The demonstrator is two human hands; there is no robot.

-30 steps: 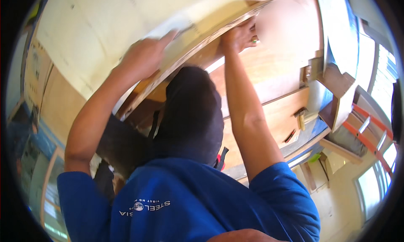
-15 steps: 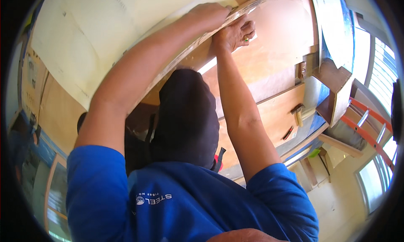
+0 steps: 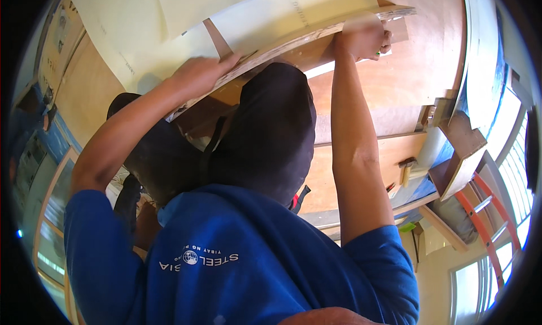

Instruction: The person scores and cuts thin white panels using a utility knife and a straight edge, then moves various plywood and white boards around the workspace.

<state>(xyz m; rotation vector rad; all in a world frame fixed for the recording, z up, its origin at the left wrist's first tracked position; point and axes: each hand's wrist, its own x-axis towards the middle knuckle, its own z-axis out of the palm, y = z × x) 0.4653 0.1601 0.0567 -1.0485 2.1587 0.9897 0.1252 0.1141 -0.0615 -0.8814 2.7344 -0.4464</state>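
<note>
As two hands (image 3: 203,75) (image 3: 362,40) touch one board (image 3: 305,40), one hammer (image 3: 406,172)

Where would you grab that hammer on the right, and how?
Probably by its pale handle, coming from the lower side of the picture: the handle points that way, with the dark head at its upper end.
</note>
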